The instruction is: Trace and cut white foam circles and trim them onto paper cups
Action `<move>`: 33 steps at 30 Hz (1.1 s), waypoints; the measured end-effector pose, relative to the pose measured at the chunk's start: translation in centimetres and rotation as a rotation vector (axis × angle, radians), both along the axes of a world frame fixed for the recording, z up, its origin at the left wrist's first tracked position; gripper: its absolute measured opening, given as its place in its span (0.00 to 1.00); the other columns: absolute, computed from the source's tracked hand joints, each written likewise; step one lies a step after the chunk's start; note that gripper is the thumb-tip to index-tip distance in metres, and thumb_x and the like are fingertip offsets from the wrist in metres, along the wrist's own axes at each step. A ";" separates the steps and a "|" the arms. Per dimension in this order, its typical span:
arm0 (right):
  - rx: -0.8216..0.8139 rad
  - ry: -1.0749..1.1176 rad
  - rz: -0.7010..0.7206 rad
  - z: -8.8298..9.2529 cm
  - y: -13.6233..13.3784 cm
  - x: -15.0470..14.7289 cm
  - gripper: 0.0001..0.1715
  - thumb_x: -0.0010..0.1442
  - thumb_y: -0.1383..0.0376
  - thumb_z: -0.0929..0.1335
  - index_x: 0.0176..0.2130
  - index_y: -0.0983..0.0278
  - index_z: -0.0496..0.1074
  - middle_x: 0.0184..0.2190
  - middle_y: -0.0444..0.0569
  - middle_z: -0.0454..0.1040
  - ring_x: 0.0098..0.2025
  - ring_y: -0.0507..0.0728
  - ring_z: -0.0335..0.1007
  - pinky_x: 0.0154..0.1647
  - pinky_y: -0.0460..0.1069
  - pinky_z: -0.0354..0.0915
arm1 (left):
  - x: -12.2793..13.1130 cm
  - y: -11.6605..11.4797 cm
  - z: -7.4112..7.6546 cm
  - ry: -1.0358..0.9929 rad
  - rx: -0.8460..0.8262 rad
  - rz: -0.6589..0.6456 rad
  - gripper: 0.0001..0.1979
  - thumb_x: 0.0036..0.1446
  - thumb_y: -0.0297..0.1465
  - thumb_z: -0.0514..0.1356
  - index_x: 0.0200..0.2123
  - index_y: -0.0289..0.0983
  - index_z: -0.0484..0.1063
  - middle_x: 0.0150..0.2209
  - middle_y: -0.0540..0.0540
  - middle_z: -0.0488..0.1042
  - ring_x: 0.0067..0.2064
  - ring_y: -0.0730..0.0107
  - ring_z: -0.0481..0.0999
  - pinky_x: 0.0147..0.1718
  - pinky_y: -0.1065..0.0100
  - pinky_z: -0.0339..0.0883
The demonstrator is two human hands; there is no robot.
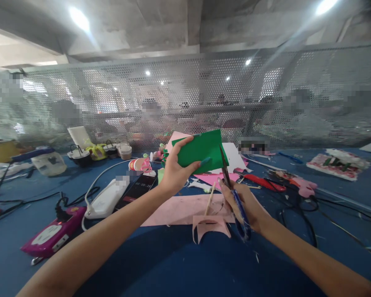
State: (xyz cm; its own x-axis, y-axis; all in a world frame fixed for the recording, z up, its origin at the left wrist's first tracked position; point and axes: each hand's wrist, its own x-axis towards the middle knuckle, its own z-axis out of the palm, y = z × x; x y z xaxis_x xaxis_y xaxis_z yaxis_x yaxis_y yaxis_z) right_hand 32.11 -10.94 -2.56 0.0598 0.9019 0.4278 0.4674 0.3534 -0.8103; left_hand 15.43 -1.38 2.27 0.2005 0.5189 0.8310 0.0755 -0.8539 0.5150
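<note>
My left hand (179, 167) grips a green sheet (204, 150) by its left side, thumb in front and fingers behind, holding it up above the table. In my right hand (243, 202) is a pair of scissors (241, 212) with blue handles, blades pointing up. The blades meet the sheet's right edge; whether they are cutting into it I cannot tell. Below both hands lies a pale pink strip (173, 210). A pink cut-out scrap (210, 227) and a thin wooden stick (210, 199) rest on and beside that strip.
On the left are a phone (139, 187), a white power bank-like block (108, 198) and a magenta power strip (55, 233) with cables. A red-handled tool (265, 182) and more wires lie right. Small tubs (124, 151) stand behind, before a perforated metal screen (185, 95).
</note>
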 end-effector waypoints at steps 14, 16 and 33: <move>-0.010 0.010 -0.025 0.1 -0.1 -0.3 0.32 0.58 0.37 0.56 0.21 0.60 0.57 0.10 0.41 0.58 0.13 0.50 0.57 0.14 0.46 0.53 | 0.0 0.0 0.0 0.026 0.020 0.013 0.31 0.46 0.28 0.69 0.54 0.44 0.65 0.54 0.44 0.71 0.54 0.58 0.70 0.52 0.54 0.68; -0.022 0.028 -0.022 0.0 -0.1 -0.3 0.32 0.58 0.37 0.56 0.22 0.60 0.57 0.11 0.40 0.58 0.13 0.50 0.56 0.14 0.46 0.52 | 0.0 -0.1 0.0 0.019 0.011 0.011 0.31 0.46 0.28 0.69 0.54 0.44 0.65 0.54 0.44 0.71 0.54 0.58 0.71 0.52 0.54 0.68; 0.007 0.010 -0.063 -0.7 0.5 0.0 0.31 0.58 0.39 0.59 0.22 0.60 0.58 0.12 0.39 0.56 0.13 0.49 0.54 0.12 0.45 0.50 | 0.0 -0.1 0.1 0.011 -0.009 0.005 0.31 0.47 0.28 0.68 0.55 0.44 0.65 0.55 0.44 0.71 0.54 0.58 0.71 0.50 0.58 0.70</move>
State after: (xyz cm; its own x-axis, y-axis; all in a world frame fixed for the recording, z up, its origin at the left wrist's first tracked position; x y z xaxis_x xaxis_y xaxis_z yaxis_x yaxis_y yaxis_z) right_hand 32.14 -10.48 -3.30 0.1210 0.8930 0.4334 0.4805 0.3294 -0.8128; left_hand 15.40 -1.48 2.33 0.2071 0.5271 0.8242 0.0858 -0.8490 0.5214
